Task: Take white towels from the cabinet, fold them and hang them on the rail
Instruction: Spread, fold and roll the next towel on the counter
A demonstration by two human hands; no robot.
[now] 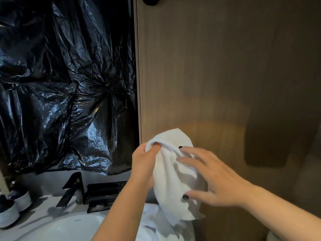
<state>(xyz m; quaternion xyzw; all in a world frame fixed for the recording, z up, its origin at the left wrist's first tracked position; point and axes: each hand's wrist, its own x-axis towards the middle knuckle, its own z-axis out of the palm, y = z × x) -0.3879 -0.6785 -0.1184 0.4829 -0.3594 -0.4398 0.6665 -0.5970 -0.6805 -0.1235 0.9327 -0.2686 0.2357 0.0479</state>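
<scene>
Brown wood-grain wall panel [225,75] behind; I note left hand [144,164] pinching the small white terry towel [173,180] aloft by its top edge, right hand [213,178] spread against it, likely to fold.

The wood-grain wall panel [225,75] closes off the whole right and centre of the frame just behind both hands, and crinkled black plastic sheeting [60,84] blocks the upper left. At lower left the counter is crowded by a black faucet [73,188], a black tray [104,193] and two white cups [15,206]. Open room lies over the white basin [69,228] at bottom left.
</scene>
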